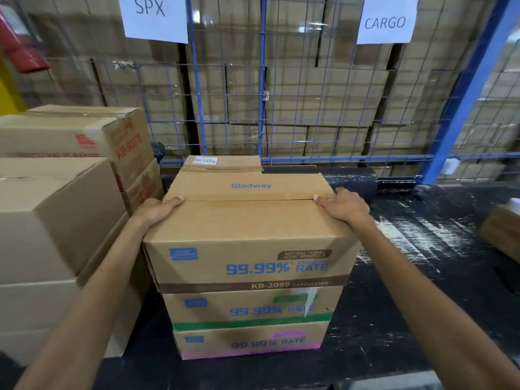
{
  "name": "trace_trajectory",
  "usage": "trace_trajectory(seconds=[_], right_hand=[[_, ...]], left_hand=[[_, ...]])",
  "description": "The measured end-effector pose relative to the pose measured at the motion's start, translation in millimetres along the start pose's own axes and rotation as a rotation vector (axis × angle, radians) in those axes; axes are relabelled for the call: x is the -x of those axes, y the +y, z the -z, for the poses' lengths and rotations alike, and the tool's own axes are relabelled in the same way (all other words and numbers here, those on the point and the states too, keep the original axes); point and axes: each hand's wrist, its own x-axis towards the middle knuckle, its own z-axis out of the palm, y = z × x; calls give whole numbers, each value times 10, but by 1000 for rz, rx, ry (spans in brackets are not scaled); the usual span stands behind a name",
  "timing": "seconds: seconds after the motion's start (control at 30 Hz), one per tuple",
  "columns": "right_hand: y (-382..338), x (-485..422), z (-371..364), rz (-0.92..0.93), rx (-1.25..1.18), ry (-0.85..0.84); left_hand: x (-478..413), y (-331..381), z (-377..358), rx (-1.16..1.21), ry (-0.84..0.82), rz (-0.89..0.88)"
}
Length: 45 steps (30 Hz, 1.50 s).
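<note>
A brown cardboard box point(250, 220) marked "Glodway" and "KB-2099" tops a stack in the middle of the view. Under it sit a green-banded box point(253, 308) and a pink-banded box point(247, 343). My left hand point(156, 209) grips the top box at its left edge, thumb lying on the lid. My right hand point(344, 205) grips its right edge the same way, fingers wrapped down the side and hidden. A smaller box point(222, 163) with a white label stands right behind the stack.
Stacked plain and red-printed cartons point(56, 209) stand close on the left. A black plastic-wrapped surface point(408, 291) spreads to the right, with a black film roll point(354, 180) behind. A blue wire fence point(261, 108) with "SPX" and "CARGO" signs backs the area. Another carton point(503, 232) sits at far right.
</note>
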Motion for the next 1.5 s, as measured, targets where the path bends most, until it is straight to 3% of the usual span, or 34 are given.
trace_trajectory(seconds=[0.13,0.33,0.43,0.6,0.9,1.13,1.3,1.5], right_hand=[[-289,593,-29,236,43,253],[-931,1981,-567,648,-88,243],[-1366,2796,-1052,823,-132,114],[-2117,4064,-2006,1086,-183,-167],[-3336,5997,-3584,1410,-59,-658],[-4540,7091,-4682,1507,68,-899],[-5208,7592,-5292,1420,59,-1054],[-6017,8050,-6117,1413,108,-1111]], left_hand=[[426,-79,86,-48,149,-162],[1667,-878,257,-39,328,-337],[2248,-1690,534,-147,387,-262],[3058,-3171,1312,-305,509,19],[4181,-5311,2440,-220,689,412],[4265,-6663,3220,-65,771,625],[4178,-7303,3685,45,760,699],[3907,-8110,4271,139,785,812]])
